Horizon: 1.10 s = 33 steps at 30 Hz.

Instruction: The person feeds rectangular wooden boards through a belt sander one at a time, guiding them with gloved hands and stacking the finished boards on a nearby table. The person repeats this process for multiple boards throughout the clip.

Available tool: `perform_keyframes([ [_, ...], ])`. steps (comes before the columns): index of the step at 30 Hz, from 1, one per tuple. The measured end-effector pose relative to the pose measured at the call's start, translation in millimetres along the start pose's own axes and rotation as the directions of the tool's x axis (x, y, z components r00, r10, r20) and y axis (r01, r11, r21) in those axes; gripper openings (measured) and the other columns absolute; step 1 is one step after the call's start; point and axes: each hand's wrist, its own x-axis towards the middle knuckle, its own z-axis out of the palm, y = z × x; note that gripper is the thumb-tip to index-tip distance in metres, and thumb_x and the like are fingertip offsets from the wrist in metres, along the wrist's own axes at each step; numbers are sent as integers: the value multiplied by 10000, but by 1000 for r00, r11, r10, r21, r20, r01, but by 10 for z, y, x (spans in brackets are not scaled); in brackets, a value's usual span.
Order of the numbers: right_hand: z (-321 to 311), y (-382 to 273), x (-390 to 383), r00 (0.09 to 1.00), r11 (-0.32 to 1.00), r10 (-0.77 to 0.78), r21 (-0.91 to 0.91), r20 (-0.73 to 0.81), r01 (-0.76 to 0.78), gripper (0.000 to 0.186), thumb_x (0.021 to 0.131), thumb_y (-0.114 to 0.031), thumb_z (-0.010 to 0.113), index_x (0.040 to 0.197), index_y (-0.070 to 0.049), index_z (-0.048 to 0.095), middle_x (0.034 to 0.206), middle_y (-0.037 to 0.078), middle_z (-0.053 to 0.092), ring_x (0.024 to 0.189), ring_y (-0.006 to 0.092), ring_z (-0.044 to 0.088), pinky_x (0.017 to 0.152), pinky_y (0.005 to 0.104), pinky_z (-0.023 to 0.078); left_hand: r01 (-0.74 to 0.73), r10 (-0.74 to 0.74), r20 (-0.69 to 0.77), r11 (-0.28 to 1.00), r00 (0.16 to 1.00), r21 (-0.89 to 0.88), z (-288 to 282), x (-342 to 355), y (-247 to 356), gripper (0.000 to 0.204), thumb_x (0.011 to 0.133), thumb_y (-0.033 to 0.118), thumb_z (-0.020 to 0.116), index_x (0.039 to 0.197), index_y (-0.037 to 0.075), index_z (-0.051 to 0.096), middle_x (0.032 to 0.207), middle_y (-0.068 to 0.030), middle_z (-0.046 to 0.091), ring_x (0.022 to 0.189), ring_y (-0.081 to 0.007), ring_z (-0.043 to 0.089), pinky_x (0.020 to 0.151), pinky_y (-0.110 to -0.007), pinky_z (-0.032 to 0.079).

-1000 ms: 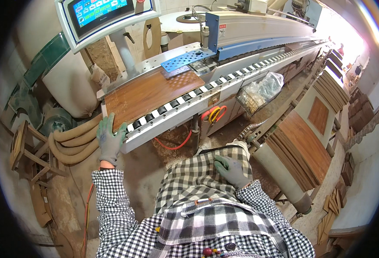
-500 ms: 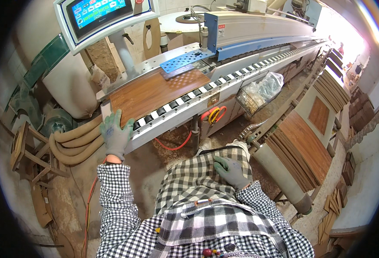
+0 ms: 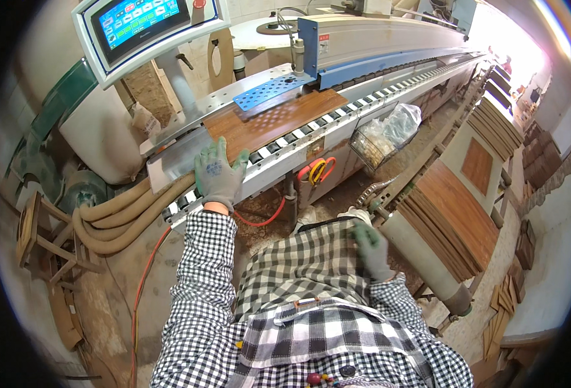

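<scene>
The wood-grain board (image 3: 269, 126) lies flat, its far part under the blue perforated plate (image 3: 253, 97), its leading end out past the plate's R end, its trailing end to the L of the plate; so I judge this pass approx. partway: the leading part is through, the trailing part is left to go; the stack of wood-grain boards (image 3: 460, 207), well apart to the R of the plate, is either done or waiting, can't tell which.

The left hand (image 3: 217, 174), on the person's side of the plate and L of it, is at the board's trailing near corner; its fingers are spread and grasp nothing, the tips at the end edge; the right hand (image 3: 373, 251), blurred, is R of the plate and much nearer to the person, beside the checked apron (image 3: 308, 255); no object seen in it; clenched or loose, can't tell.

The board's near edge runs along the roller track (image 3: 327, 118), on the person's side of the plate; L of the plate the grey metal bed (image 3: 178, 155) gives room for withdrawing; at the plate's R end it is tight, b/c the blue upright bracket (image 3: 308, 48) stands there.
</scene>
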Motion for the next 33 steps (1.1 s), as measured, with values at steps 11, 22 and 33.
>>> perform_keyframes([
  [11, -2723, 120, -624, 300, 503, -609, -650, -734, -570, 502, 1010, -321, 604, 1369, 25, 545, 1373, 172, 587, 1244, 276, 567, 1051, 396, 475, -89, 89, -16, 996, 996, 21, 16, -40, -9, 707, 1001, 613, 369, 1484, 103, 455, 1494, -165, 489, 1425, -327, 395, 1214, -454, 211],
  [22, -3404, 404, -905, 225, 905, 327, 235, -918, -356, 732, 923, -511, 688, 1267, 129, 589, 1239, 202, 643, 1067, 304, 623, 904, 377, 543, -94, 95, -30, 995, 995, 23, 7, -45, -32, 681, 1010, 590, 374, 1458, 90, 487, 1486, -177, 495, 1422, -337, 400, 1216, -452, 215],
  [33, -3312, 660, -1413, -22, 814, 434, 382, -900, 436, 623, 926, -341, 723, 1342, 79, 526, 1318, 187, 553, 1120, 296, 574, 943, 346, 515, -82, 82, -4, 996, 997, 22, -32, -61, 6, 689, 1010, 596, 359, 1472, 98, 477, 1499, -156, 488, 1433, -321, 386, 1221, -438, 204],
])
